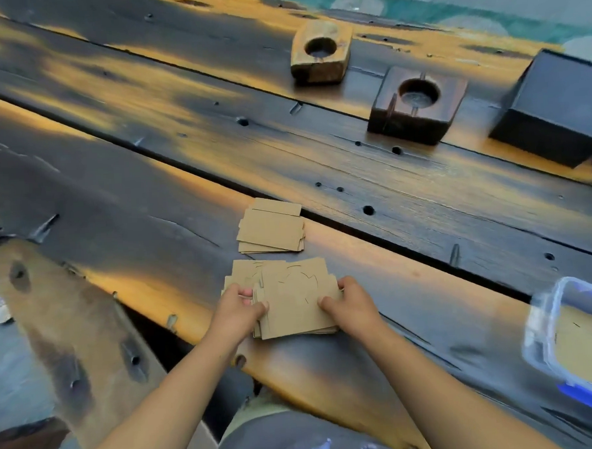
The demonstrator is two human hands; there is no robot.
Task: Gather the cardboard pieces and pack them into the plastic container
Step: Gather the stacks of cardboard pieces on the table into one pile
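Both hands, left hand (239,308) and right hand (351,298), pinch the cardboard stack (297,301) by its side edges (light, stiff, probably slidey).

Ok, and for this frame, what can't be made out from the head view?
- Plastic container: cut off by the right edge; how full it is with cardboard cannot be told.
- Cardboard stack between the left hand and right hand: piece count hidden by the top sheet; its cut lines are too faint to read.
- Black box: cut off by the right edge.
- Second cardboard pile: count unclear.
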